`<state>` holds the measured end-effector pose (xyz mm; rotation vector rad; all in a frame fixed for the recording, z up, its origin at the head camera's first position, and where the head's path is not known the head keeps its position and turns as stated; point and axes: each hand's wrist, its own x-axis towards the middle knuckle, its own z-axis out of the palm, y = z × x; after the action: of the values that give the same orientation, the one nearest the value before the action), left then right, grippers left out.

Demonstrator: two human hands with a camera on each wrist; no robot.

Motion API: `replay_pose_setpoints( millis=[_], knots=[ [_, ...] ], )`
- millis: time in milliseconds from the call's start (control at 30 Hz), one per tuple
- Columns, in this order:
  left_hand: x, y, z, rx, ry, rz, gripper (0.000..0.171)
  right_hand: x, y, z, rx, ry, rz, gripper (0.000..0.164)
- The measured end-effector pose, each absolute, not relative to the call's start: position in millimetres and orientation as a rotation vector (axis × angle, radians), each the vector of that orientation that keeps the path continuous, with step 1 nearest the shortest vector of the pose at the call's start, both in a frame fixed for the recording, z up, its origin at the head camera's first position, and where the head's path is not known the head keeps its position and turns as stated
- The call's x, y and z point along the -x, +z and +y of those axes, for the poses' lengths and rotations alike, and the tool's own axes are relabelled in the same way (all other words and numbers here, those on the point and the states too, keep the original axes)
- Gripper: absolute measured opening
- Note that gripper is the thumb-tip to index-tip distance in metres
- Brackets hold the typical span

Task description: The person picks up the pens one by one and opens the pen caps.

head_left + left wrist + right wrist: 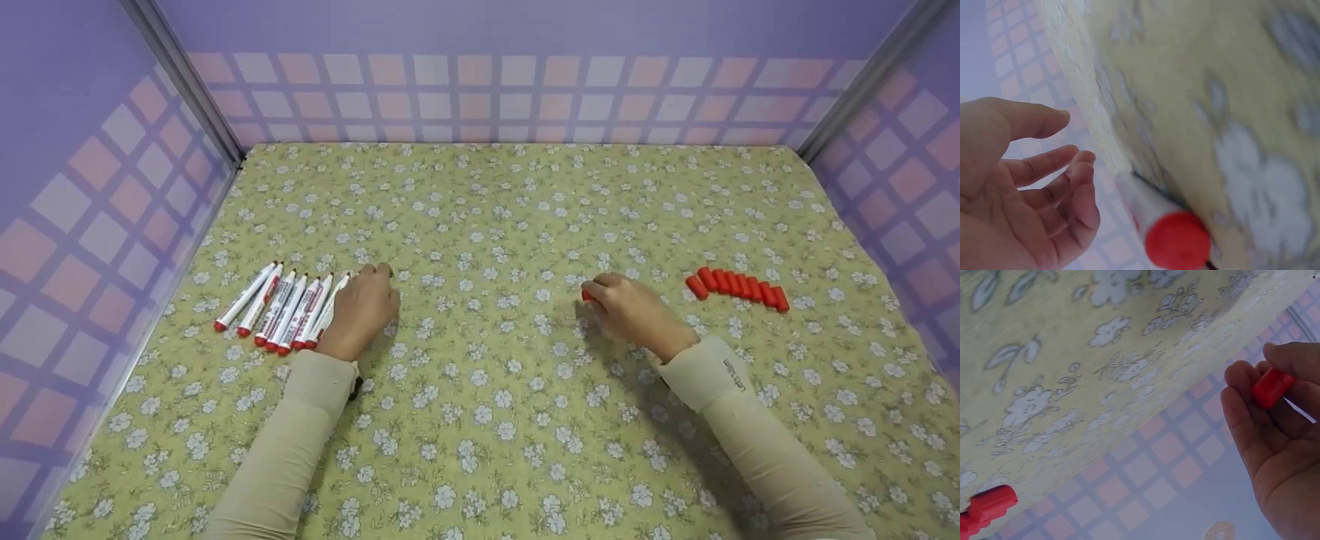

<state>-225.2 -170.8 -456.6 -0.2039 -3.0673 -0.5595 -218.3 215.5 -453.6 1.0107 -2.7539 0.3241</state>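
On the left, several white markers with red ends lie side by side, slanted, their bare tips pointing away. My left hand hovers at the right end of that row and covers part of the last marker. In the left wrist view its fingers are loosely bent around nothing, beside a marker's red end. Right of the middle, my right hand pinches a red marker cap between thumb and fingers. Further right lies a row of several red caps, with the nearest cap set slightly lower.
A yellow-green cloth with white flowers covers the table. Purple walls with pink and white checks stand at the back and on both sides. Grey posts mark the back corners.
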Motion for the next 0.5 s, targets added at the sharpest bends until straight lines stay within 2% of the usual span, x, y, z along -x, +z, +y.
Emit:
replay_pose_setpoints(
  millis=[200, 500],
  knots=[
    [225, -457, -154, 0.3, -0.58, -3.039, 0.031, 217, -454, 228, -0.839, 0.41, -2.885, 0.028],
    [219, -457, -126, 0.428, -0.601, -3.004, 0.03, 223, -457, 249, -0.659, 0.405, -2.946, 0.018]
  ],
)
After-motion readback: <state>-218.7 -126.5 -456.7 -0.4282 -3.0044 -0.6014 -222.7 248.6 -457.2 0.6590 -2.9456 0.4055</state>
